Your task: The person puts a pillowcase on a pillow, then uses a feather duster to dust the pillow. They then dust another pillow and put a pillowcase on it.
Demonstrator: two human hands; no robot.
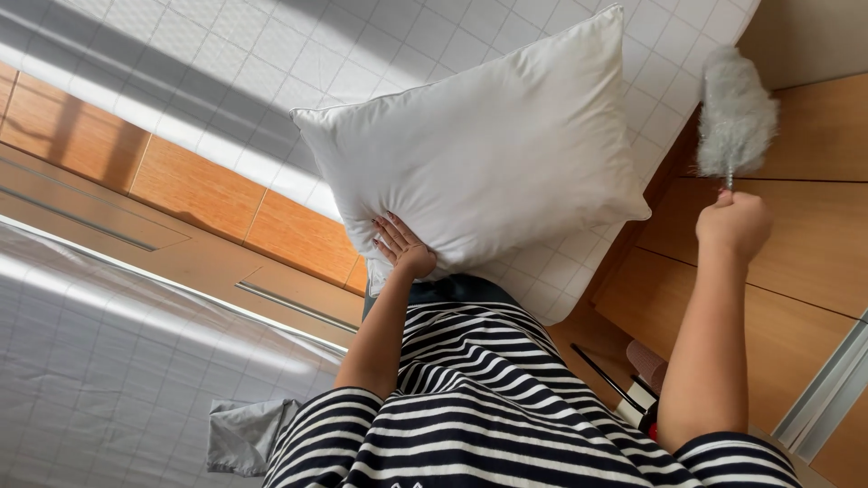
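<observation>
I have the left hand (402, 248) laid flat against the lower edge of the white pillow (484, 149), fingers (389, 230) spread and pressing into the fabric, not curled around anything, so I call them released. The pillow fills the middle of the view, one corner pointing toward ten o'clock and another toward four o'clock, lying over the white quilted bed cover (226, 72) that runs across the top. The right hand (734, 224), out at three o'clock, is clenched on the thin handle of a fluffy grey duster (737, 113), whose head stands up toward one o'clock over the wooden floor (814, 235). I judge the step in hand to be steadying or propping the pillow with one palm with the duster kept clear of it. The next move, as I read it, calls for a firmer hold on the pillow, since a flat palm alone lets it tip or slide, and for care that the duster does not brush the clean case. A crumpled grey cloth (244, 434) lies at seven o'clock beside my striped shirt (488, 398).
</observation>
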